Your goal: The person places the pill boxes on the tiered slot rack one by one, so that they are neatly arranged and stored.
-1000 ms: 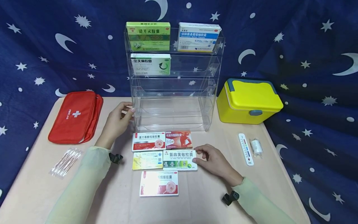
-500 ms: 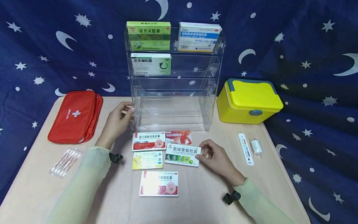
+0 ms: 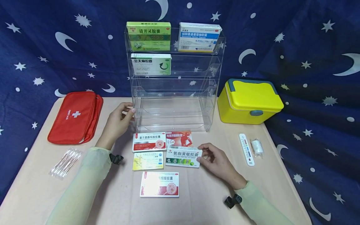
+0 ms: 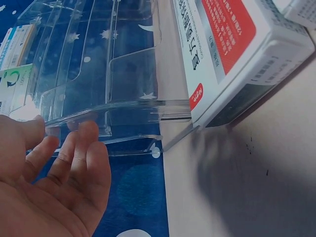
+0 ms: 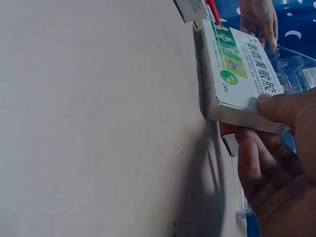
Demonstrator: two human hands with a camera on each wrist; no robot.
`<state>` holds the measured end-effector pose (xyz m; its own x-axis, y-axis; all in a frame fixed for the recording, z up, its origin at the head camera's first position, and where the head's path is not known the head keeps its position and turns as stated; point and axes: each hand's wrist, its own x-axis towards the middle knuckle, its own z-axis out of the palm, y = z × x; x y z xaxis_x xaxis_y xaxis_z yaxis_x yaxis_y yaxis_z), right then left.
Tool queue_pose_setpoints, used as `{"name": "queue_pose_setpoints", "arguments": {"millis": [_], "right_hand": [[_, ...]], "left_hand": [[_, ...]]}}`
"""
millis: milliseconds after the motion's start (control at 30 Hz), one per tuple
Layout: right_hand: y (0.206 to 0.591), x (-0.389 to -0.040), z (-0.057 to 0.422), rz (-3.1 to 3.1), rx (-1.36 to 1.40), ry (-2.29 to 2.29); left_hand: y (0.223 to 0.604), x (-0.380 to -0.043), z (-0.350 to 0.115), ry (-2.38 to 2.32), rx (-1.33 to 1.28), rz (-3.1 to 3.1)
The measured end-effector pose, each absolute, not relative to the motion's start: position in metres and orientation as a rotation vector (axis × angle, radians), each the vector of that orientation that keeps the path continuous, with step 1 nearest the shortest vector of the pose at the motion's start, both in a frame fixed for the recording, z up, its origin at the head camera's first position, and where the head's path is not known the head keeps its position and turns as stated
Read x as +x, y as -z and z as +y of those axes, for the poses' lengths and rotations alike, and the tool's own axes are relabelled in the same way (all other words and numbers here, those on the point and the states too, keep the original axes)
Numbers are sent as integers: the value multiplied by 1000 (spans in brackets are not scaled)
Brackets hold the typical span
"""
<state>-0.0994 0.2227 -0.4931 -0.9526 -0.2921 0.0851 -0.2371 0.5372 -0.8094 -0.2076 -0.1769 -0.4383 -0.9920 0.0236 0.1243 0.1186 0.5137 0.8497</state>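
Observation:
A clear tiered display rack [image 3: 174,103] stands at the back of the table. My left hand [image 3: 119,123] grips its left side edge, thumb and fingers on the panel [image 4: 118,104]. My right hand [image 3: 216,161] pinches the right end of a white-and-green medicine box [image 3: 184,157] between thumb and fingers. In the right wrist view that medicine box [image 5: 242,69] is tilted and raised off the table. It partly covers a red medicine box [image 3: 180,138]. Beside these lie a red-and-white box [image 3: 149,142] and a yellow-and-white box [image 3: 148,161], with another red-and-white box [image 3: 159,184] nearer me.
On the rack's upper tiers stand a green box [image 3: 149,37], a blue-and-white box [image 3: 199,37] and a white-and-green box [image 3: 151,64]. A red first-aid pouch [image 3: 75,117] and cotton swabs [image 3: 66,162] lie left. Right are a yellow case [image 3: 251,101], thermometer [image 3: 246,150] and bandage roll [image 3: 257,147].
My right hand has taken hold of the white-and-green medicine box and lifted it slightly up and forward, over the red box's lower edge. My left hand stays on the rack.

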Motion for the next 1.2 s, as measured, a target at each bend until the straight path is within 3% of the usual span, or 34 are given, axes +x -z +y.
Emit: {"name": "queue_pose_setpoints", "arguments": {"millis": [233, 400, 567, 900, 1200], "right_hand": [[490, -103, 226, 2606, -412, 1518], [472, -131, 230, 2549, -430, 1647], [425, -179, 232, 2636, -541, 1747], [281, -253, 212, 3007, -719, 1740], [243, -293, 203, 3233, -644, 1499]], "left_hand": [[437, -206, -177, 1494, -111, -2653], [437, -206, -178, 1488, -109, -2652], [438, -207, -178, 1493, -120, -2643], [435, -207, -179, 1477, -127, -2663], [435, -208, -183, 1465, -137, -2655]]}}
